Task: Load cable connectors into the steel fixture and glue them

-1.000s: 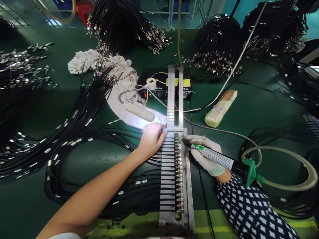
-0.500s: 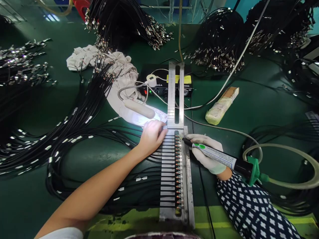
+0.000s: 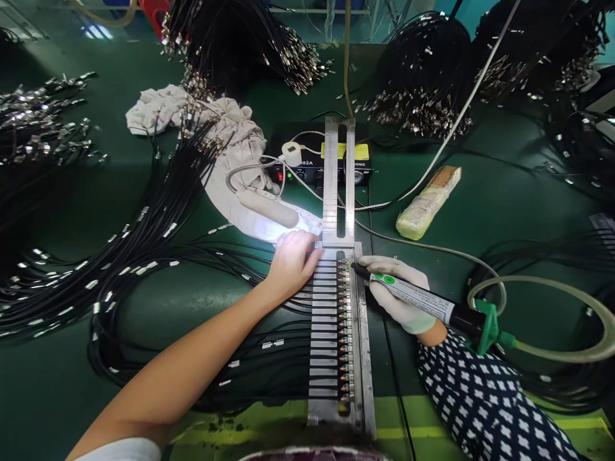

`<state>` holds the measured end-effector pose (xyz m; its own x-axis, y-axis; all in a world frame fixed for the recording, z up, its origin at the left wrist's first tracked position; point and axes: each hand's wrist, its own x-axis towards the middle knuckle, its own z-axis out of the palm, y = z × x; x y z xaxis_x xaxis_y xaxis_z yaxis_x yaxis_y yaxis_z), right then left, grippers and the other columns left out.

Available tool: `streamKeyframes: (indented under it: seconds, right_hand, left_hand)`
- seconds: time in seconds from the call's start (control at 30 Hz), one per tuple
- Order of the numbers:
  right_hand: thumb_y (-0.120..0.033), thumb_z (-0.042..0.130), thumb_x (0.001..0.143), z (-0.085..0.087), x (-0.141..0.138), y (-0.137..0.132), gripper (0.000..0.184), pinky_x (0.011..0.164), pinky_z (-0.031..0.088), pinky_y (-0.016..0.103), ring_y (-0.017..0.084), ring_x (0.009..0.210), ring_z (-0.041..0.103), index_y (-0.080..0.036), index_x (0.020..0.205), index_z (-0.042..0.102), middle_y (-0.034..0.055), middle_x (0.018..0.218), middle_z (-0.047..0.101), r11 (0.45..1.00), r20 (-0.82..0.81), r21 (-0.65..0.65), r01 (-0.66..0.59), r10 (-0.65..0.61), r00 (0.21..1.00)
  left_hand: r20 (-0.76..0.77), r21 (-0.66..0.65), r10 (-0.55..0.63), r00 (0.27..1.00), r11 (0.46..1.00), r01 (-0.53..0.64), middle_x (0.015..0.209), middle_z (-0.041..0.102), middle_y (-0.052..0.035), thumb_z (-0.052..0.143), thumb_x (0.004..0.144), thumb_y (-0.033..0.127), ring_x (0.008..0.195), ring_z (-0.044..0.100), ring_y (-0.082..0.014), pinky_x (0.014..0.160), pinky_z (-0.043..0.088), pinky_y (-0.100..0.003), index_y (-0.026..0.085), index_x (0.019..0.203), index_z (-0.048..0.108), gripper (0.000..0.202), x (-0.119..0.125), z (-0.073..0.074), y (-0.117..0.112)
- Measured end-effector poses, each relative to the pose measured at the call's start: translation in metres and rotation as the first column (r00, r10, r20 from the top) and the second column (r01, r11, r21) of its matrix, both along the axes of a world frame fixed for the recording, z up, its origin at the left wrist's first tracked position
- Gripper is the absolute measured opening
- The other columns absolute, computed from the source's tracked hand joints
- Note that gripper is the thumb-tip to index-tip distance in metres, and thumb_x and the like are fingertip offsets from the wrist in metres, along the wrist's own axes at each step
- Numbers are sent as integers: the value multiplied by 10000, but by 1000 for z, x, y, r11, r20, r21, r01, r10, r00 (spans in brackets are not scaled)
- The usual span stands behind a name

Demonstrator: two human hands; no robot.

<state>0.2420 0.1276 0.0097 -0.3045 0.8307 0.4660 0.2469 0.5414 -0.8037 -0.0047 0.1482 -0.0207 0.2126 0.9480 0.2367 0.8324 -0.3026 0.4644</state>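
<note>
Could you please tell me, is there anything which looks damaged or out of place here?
Yes, slightly: the green strip along the near edge is irregularly blotched with dark marks left of the metal fixture; stain or wear, I cannot tell. The wrapped block is uncovered at its far end.

A single head-worn camera looks forward and down, from close above, across the green table (image 3: 509, 202).

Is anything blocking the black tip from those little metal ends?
Nothing visible: the right hand holds the syringe over the edge of the metal jig, its black tip beside the topmost metal ends.
</note>
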Motion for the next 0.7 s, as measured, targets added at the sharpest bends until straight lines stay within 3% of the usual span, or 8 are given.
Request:
streamKeyframes:
  seconds: [0.23, 0.47, 0.7]
  right_hand:
    - [-165, 687, 828, 0, 0, -1, 181, 904, 604, 405, 251, 1021, 726, -222, 1000, 686, 94, 1102, 755, 1000, 13, -4, 24, -24, 1000]
    - [-139, 681, 827, 5, 4, -15, 249, 908, 604, 457, 282, 1062, 712, -241, 1055, 683, 95, 1147, 740, 998, -134, 0, 56, -56, 989]
    - [-158, 705, 812, -1, 2, -16, 196, 899, 611, 407, 259, 1007, 732, -228, 994, 695, 83, 1101, 757, 997, -9, -56, 55, -56, 998]
  left_hand:
    - [-3, -3, -2, 1000, 1000, 2, 787, 568, -22, 496, 965, 326, 801, 552, -210, 775, 414, -356, 195, 970, 587, 160, 0, 1, 0]
    - [1, -10, 1, 1000, 1000, -1, 775, 568, -27, 505, 952, 323, 793, 550, -209, 776, 429, -356, 203, 942, 586, 145, 0, 2, 1]
    - [-2, -14, -11, 1000, 1000, 11, 784, 563, -28, 522, 953, 317, 800, 543, -211, 784, 415, -357, 192, 958, 583, 140, -1, 2, 1]
